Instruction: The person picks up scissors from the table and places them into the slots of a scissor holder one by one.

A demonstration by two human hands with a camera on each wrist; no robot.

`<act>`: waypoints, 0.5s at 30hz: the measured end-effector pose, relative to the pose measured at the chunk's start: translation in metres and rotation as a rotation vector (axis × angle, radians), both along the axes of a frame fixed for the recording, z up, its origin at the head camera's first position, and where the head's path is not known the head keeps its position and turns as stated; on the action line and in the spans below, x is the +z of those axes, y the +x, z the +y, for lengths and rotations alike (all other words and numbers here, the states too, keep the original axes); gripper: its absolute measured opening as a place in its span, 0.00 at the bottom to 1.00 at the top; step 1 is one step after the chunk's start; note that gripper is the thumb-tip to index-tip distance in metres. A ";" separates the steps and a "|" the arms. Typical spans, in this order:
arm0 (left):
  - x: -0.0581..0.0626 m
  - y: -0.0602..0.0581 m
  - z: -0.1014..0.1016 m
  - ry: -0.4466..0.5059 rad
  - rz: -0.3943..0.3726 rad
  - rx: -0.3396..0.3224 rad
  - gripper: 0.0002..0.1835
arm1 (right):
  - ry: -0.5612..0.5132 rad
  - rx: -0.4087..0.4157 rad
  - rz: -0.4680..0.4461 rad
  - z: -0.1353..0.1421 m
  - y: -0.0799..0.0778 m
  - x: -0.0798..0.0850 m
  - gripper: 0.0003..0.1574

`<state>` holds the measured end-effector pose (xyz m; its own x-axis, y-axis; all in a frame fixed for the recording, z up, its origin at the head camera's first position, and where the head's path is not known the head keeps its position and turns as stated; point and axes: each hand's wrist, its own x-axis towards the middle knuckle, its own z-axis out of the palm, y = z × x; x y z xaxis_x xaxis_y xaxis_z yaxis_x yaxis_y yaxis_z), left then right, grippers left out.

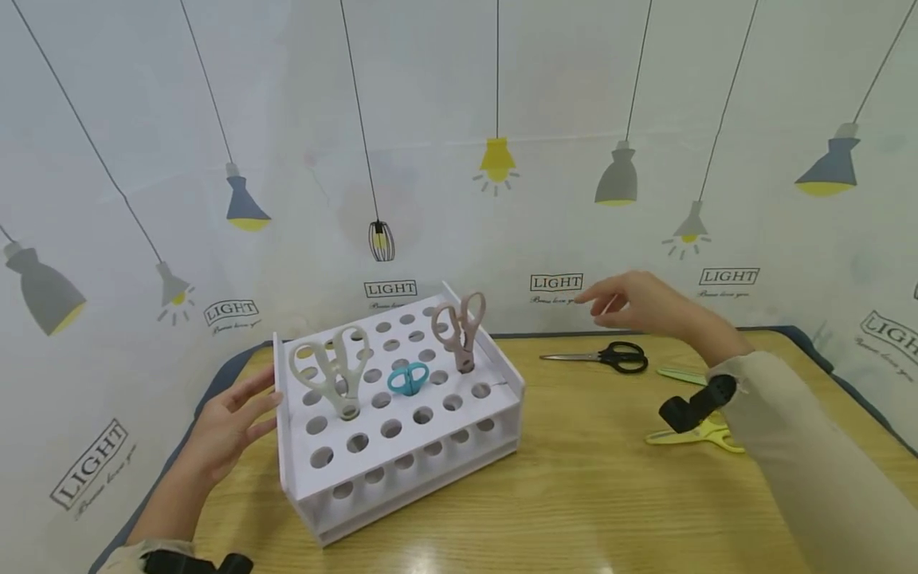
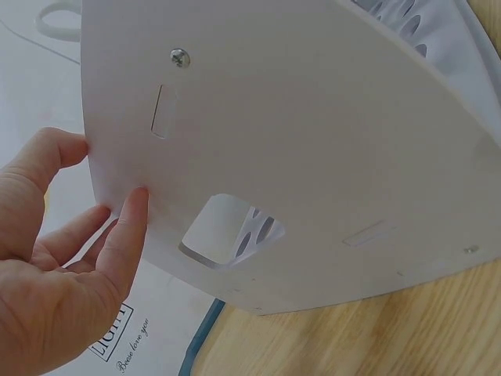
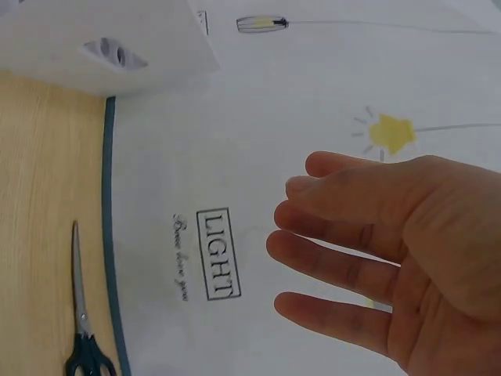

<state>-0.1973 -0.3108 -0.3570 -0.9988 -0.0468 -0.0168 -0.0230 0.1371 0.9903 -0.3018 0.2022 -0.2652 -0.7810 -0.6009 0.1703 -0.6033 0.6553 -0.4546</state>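
Observation:
My left hand point(image 1: 222, 430) is at the left side of a white rack point(image 1: 402, 446) with rows of round holes. In the left wrist view its fingertips touch the edge and outer face of the side panel point(image 2: 297, 141). Standing handles-up in the rack are pale green scissors point(image 1: 337, 375), small teal scissors point(image 1: 408, 379) and pinkish-brown scissors point(image 1: 462, 335). My right hand point(image 1: 638, 303), fingers loosely bent and holding nothing, hovers above black-handled scissors point(image 1: 620, 357) at the back of the table. The right wrist view shows these scissors off to that hand's side.
Yellow scissors point(image 1: 699, 434) and light green scissors point(image 1: 677, 375) lie on the wooden table point(image 1: 574, 494), partly covered by the right sleeve and its wrist camera. A white sheet point(image 1: 445, 96) printed with lamps hangs behind the table's dark-edged back.

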 end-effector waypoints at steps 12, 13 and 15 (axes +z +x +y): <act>-0.002 0.000 0.001 0.014 -0.005 0.010 0.40 | -0.042 -0.101 -0.162 0.064 0.002 -0.052 0.24; -0.002 0.001 0.001 0.008 -0.005 0.009 0.40 | -0.044 -0.104 -0.175 0.069 0.004 -0.056 0.25; -0.001 0.001 0.000 -0.005 -0.005 0.007 0.40 | -0.043 -0.108 -0.198 0.079 0.006 -0.064 0.26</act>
